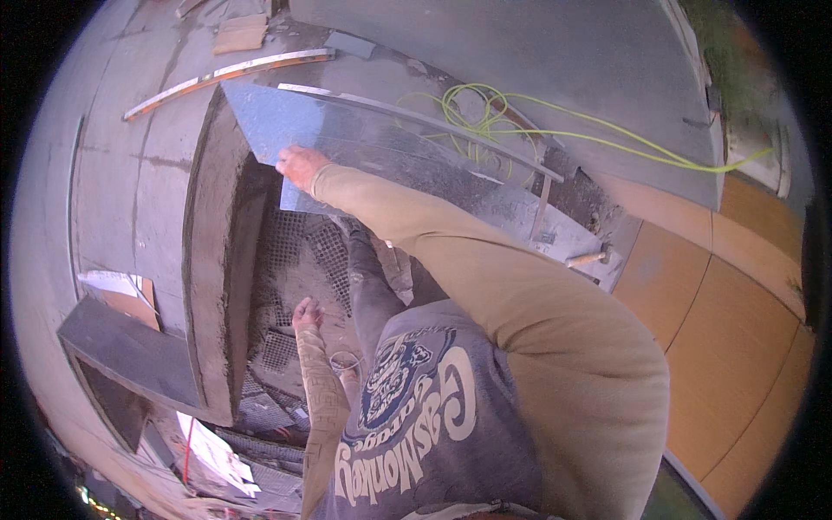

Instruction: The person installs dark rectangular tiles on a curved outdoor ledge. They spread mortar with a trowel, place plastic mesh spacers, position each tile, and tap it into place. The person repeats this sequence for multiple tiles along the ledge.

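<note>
My right hand (301, 166) reaches far out across my body, its fingers closed on the near edge of a large, flat, glossy grey slab (381, 143). The slab's left corner is pale blue and pointed, and a notch is cut near my fingers. My left hand (308, 314) hangs low at my side, over the floor. Its fingers are loosely bent and apart, and I see nothing in them. Left of both hands rises a low wall (208, 260) with a rough, mortar-grey edge.
Black grid mats (282, 238) lie on the floor by my legs. A long spirit level (230, 78) rests beyond the wall. Yellow-green cable (477, 113) coils past the slab, near a wooden-handled tool (587, 258). Large tan tiles (728, 347) cover the right side; a dark box-like ledge (130, 347) stands left.
</note>
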`<state>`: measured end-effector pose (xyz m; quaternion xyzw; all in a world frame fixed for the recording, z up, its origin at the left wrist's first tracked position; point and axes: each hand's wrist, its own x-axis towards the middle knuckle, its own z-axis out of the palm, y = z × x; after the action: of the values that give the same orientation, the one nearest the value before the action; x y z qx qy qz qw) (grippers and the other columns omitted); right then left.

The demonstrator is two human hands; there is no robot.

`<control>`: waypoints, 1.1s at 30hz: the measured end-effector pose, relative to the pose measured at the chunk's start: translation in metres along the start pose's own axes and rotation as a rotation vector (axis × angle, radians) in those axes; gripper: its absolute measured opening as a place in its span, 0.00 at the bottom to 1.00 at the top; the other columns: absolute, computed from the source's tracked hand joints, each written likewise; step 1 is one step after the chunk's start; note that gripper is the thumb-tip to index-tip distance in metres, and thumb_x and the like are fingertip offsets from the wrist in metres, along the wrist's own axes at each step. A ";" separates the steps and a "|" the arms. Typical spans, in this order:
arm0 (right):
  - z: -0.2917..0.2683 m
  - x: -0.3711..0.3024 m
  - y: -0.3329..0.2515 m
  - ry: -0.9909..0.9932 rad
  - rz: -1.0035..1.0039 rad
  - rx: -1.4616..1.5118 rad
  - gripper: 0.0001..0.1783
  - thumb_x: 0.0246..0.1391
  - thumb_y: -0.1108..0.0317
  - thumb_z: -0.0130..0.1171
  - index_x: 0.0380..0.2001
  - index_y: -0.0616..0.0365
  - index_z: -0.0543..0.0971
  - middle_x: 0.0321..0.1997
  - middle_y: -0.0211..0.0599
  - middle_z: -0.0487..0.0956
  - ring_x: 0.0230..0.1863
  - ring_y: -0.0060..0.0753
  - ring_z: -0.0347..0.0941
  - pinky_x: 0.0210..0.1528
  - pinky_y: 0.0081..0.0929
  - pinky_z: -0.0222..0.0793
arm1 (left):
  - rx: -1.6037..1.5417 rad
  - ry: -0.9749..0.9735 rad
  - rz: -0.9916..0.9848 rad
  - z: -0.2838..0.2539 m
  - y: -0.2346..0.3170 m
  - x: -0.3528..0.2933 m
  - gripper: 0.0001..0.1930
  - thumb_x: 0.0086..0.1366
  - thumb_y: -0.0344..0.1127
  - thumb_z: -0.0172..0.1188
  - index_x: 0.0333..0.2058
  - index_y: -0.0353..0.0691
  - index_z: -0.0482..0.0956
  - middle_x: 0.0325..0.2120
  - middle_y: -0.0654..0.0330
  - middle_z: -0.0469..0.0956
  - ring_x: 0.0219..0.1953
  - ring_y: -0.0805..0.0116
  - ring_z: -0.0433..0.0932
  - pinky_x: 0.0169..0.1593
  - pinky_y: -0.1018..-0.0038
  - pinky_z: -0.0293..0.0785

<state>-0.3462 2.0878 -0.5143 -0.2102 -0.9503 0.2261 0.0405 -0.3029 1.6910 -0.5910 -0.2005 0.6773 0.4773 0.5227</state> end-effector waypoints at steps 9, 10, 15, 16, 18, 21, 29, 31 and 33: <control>-0.571 -0.433 0.212 -0.012 0.129 0.062 0.11 0.57 0.67 0.44 0.33 0.60 0.75 0.38 0.47 0.74 0.43 0.50 0.74 0.44 0.46 0.74 | 0.079 0.017 0.036 0.421 -0.112 -0.544 0.10 0.61 0.33 0.63 0.40 0.43 0.76 0.26 0.62 0.78 0.21 0.72 0.74 0.23 0.73 0.75; -0.596 -0.436 0.183 0.010 0.158 0.064 0.11 0.57 0.66 0.44 0.33 0.60 0.75 0.38 0.46 0.74 0.43 0.50 0.74 0.44 0.46 0.74 | 0.094 0.027 0.026 0.403 -0.103 -0.584 0.10 0.61 0.33 0.63 0.41 0.43 0.76 0.26 0.62 0.78 0.21 0.72 0.74 0.24 0.72 0.75; -0.547 -0.515 0.048 0.008 0.268 0.285 0.14 0.59 0.63 0.44 0.35 0.61 0.76 0.40 0.49 0.76 0.46 0.52 0.74 0.44 0.45 0.74 | 0.070 0.132 -0.086 0.284 -0.193 -0.710 0.10 0.62 0.35 0.63 0.41 0.43 0.76 0.28 0.59 0.79 0.23 0.71 0.76 0.24 0.72 0.76; -0.534 -0.534 0.043 -0.020 0.348 0.337 0.15 0.59 0.63 0.44 0.35 0.62 0.76 0.40 0.50 0.77 0.46 0.52 0.75 0.44 0.44 0.74 | 0.089 0.126 -0.093 0.277 -0.225 -0.705 0.10 0.62 0.35 0.63 0.41 0.43 0.76 0.28 0.59 0.79 0.23 0.70 0.76 0.24 0.72 0.76; -0.516 -0.582 0.078 -0.160 0.349 0.304 0.16 0.57 0.64 0.44 0.33 0.64 0.78 0.37 0.54 0.80 0.40 0.51 0.78 0.40 0.44 0.74 | 0.091 0.062 -0.049 0.290 -0.304 -0.680 0.11 0.62 0.36 0.63 0.41 0.42 0.76 0.28 0.59 0.80 0.23 0.70 0.76 0.23 0.74 0.75; -0.441 -0.750 0.201 0.110 0.679 0.103 0.13 0.55 0.69 0.45 0.34 0.63 0.78 0.32 0.54 0.79 0.37 0.52 0.78 0.38 0.47 0.73 | 0.174 -0.109 -0.120 0.350 -0.471 -0.648 0.11 0.63 0.37 0.62 0.42 0.41 0.76 0.28 0.59 0.79 0.22 0.70 0.76 0.23 0.77 0.73; -0.547 -1.477 0.092 0.611 0.395 0.414 0.05 0.48 0.69 0.57 0.28 0.55 0.72 0.30 0.46 0.78 0.35 0.55 0.76 0.36 0.51 0.70 | 0.156 0.252 0.149 0.321 -1.099 -0.960 0.08 0.51 0.22 0.59 0.21 0.42 0.69 0.14 0.64 0.70 0.12 0.72 0.69 0.17 0.72 0.71; -0.579 -1.735 0.078 0.654 0.352 0.369 0.07 0.47 0.67 0.58 0.30 0.55 0.73 0.31 0.46 0.78 0.35 0.55 0.77 0.36 0.50 0.70 | 0.197 0.329 0.187 0.332 -1.299 -1.092 0.13 0.49 0.21 0.59 0.17 0.43 0.64 0.12 0.63 0.69 0.12 0.71 0.68 0.17 0.70 0.70; -0.602 -1.980 0.053 0.605 0.358 0.286 0.12 0.48 0.64 0.60 0.36 0.54 0.76 0.38 0.48 0.79 0.40 0.53 0.77 0.41 0.45 0.72 | 0.098 0.414 0.292 0.298 -1.509 -1.227 0.13 0.50 0.21 0.59 0.17 0.43 0.63 0.11 0.63 0.69 0.12 0.71 0.68 0.17 0.69 0.70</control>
<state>1.5765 1.5517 0.0364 -0.4226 -0.8023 0.2876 0.3082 1.4715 0.9671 -0.1457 -0.1684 0.8139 0.4633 0.3075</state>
